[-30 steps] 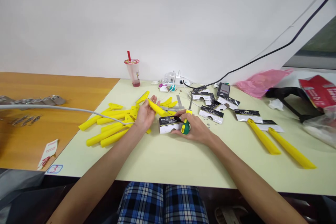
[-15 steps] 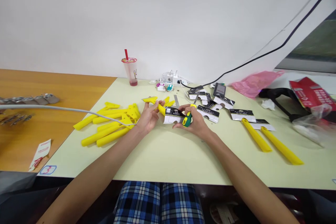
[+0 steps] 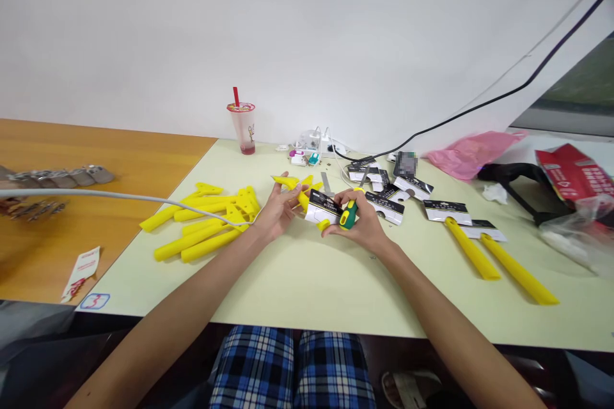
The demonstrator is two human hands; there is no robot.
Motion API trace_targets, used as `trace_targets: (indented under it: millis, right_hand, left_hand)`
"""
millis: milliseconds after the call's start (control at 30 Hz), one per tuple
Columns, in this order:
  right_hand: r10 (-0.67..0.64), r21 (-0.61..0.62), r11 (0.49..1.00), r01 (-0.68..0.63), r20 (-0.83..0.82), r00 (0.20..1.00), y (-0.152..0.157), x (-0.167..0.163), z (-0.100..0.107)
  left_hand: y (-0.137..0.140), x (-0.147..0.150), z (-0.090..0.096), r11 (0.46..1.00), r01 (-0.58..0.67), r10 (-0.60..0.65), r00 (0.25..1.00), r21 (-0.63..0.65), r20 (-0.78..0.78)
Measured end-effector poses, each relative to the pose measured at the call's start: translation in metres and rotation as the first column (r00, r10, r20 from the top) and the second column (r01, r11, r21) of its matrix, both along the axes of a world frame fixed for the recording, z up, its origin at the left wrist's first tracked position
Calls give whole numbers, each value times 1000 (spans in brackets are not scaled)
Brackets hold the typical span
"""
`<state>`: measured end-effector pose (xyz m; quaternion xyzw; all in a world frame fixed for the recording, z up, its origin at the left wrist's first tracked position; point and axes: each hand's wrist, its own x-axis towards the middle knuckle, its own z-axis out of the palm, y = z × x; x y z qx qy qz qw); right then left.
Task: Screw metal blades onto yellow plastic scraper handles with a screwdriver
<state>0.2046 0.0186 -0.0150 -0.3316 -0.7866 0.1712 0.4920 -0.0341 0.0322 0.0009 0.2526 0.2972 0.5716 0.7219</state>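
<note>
One yellow tool (image 3: 303, 202) held above table (image 3: 307, 287), between hands; left hand (image 3: 277, 212) closed on it near head; right hand (image 3: 367, 225) wrapped round one screwdriver (image 3: 349, 213), fingers also at one card (image 3: 322, 206), yellow showing both sides of card; two carded tools (image 3: 472, 249) at right; loose yellow tools (image 3: 190, 244) at left overlap, exact count uncertain; near table edge well apart from hands, leaving room there.

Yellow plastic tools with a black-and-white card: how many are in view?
3: one tool between left hand and right hand; another tool and, further right, a third tool, on the right of the pale table. Others may be hidden.
</note>
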Motion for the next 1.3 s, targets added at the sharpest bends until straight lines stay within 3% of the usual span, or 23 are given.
trace_targets:
  millis: [133,300,367,467,567,767,1067,1300]
  right_hand:
    - [-44,-76,996,44,-9,999,-4,-5,1]
    - [-26,-156,988,8,-111,994,-9,-14,3]
    - [-12,-271,962,-39,-185,983,-11,-16,4]
    - [31,-442,881,-170,-304,952,-12,-17,6]
    - [52,-435,871,-227,-378,924,-13,-17,10]
    - [13,-425,881,-208,-419,908,-11,-16,13]
    - [26,-508,824,-248,-404,914,-6,-15,8]
    - [-55,-604,765,-223,-407,912,-5,-14,8]
  left_hand:
    - [0,-1,0,1000,23,-23,1000,-3,-1]
    - [5,-1,-6,1000,2,-1,1000,-31,22]
    - [7,1,-9,999,-11,13,999,-50,50]
    - [7,3,-12,998,-22,28,996,-64,83]
    - [4,3,-12,999,12,-10,998,-30,60]
    - [0,-3,-2,998,54,-54,998,9,-33]
    - [-6,0,4,997,-33,33,999,73,0]
    - [-4,0,5,969,-75,74,997,234,10]
